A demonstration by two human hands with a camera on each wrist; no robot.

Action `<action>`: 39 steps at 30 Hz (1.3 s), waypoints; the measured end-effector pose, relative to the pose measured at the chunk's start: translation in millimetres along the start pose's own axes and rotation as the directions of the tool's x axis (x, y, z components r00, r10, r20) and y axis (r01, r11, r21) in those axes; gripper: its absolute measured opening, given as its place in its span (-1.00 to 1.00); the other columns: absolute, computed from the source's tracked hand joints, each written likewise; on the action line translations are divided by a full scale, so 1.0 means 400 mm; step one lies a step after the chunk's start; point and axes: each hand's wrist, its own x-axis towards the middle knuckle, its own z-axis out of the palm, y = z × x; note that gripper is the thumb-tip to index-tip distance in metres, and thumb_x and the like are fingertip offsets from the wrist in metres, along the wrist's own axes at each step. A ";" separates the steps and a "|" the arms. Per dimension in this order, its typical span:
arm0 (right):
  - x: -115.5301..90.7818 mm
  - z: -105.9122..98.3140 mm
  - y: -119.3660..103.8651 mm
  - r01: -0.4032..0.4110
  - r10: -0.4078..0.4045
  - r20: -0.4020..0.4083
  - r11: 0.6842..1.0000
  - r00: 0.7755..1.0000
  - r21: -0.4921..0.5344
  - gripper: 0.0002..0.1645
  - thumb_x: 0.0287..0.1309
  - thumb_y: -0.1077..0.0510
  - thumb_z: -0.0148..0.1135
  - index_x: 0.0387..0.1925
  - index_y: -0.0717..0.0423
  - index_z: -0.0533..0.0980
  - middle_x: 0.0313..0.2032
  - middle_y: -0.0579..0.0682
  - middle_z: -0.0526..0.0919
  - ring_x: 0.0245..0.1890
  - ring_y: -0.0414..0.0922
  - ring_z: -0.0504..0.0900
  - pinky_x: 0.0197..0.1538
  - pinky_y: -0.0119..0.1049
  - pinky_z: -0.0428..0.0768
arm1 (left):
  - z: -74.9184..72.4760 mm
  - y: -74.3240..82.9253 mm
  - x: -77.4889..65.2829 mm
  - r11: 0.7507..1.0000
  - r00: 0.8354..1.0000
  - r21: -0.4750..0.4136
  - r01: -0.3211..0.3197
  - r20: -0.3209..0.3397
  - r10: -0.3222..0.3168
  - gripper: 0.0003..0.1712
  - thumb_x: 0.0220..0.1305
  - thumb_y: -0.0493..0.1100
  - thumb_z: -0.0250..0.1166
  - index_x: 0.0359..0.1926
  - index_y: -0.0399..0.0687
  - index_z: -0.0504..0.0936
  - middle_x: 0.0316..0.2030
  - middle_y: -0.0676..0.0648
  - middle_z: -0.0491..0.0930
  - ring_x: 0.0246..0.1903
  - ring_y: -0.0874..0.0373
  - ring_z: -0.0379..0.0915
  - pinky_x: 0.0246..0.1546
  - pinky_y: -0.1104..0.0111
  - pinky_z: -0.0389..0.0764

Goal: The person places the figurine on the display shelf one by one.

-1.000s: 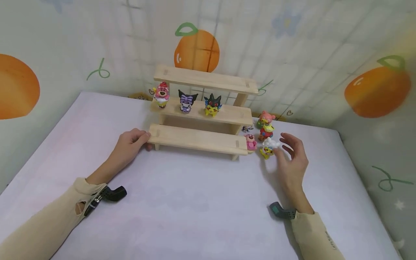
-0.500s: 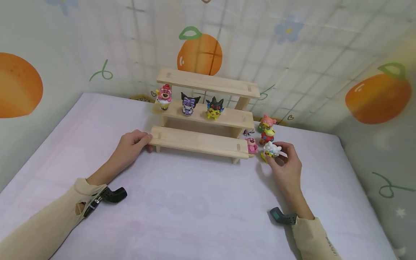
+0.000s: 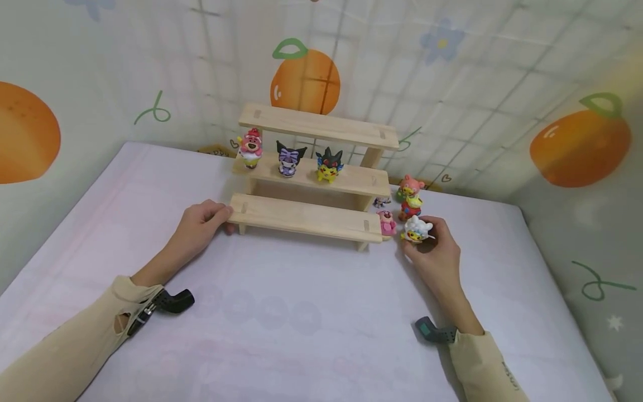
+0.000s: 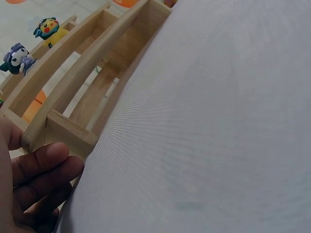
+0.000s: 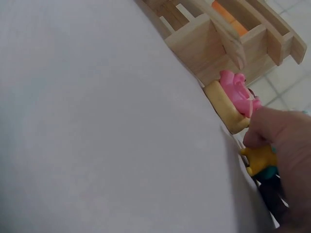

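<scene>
My left hand (image 3: 203,219) grips the left end of the lowest step of a three-tier wooden display stand (image 3: 306,215); the left wrist view has its fingers (image 4: 48,162) curled by the end of the stand. At the stand's right, my right hand (image 3: 438,254) pinches a yellow figurine with a white cloud-like top (image 3: 417,229). In the right wrist view, part of the figurine's yellow body (image 5: 261,159) shows below the thumb. A pink bear figurine (image 3: 386,223) stands just left of it, close to the stand's lowest step.
On the middle tier are a red-hatted pink bear (image 3: 250,148), a purple-and-black figurine (image 3: 289,159) and a black-hooded yellow figurine (image 3: 329,164). Behind the right hand stand a red-and-yellow figurine (image 3: 411,207), a pink-headed one (image 3: 410,186) and a small partly hidden one (image 3: 382,201).
My right hand has moved left onto the white-topped figurine, from fingers spread beside it to pinching it. The figurine has turned slightly. My left hand stays at the stand's end.
</scene>
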 end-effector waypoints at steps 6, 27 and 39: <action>0.002 -0.004 0.001 0.014 -0.013 -0.051 1.000 0.999 0.024 -0.31 0.13 0.22 0.52 0.28 0.15 0.45 0.14 0.08 0.65 0.02 -0.06 0.62 0.03 -0.67 0.45 | 0.002 0.004 -0.003 1.000 1.000 0.002 -0.001 -0.004 0.001 -0.58 0.59 -0.02 0.17 -0.35 -0.15 0.77 -0.30 -0.15 0.64 -0.22 0.04 0.43 -0.15 0.34 0.38; 0.049 -0.115 -0.166 0.093 -0.038 -0.251 0.972 0.967 0.214 -0.34 0.04 0.44 0.52 0.21 0.34 0.52 -0.08 -0.38 0.57 -0.08 -0.37 0.61 0.04 -0.60 0.57 | -0.001 0.015 -0.007 1.000 1.000 0.006 -0.002 -0.009 0.002 -0.55 0.59 0.01 0.17 -0.35 -0.17 0.78 -0.31 -0.17 0.66 -0.23 0.04 0.42 -0.13 0.33 0.37; 0.062 -0.103 -0.208 0.132 -0.095 -0.183 0.970 0.979 0.205 -0.30 0.07 0.35 0.58 0.26 0.20 0.54 0.06 -0.04 0.69 -0.04 -0.32 0.62 0.06 -0.59 0.58 | 0.001 0.009 -0.004 1.000 1.000 0.004 0.002 -0.008 -0.002 -0.54 0.59 0.01 0.17 -0.37 -0.17 0.78 -0.30 -0.18 0.65 -0.24 0.05 0.40 -0.15 0.32 0.36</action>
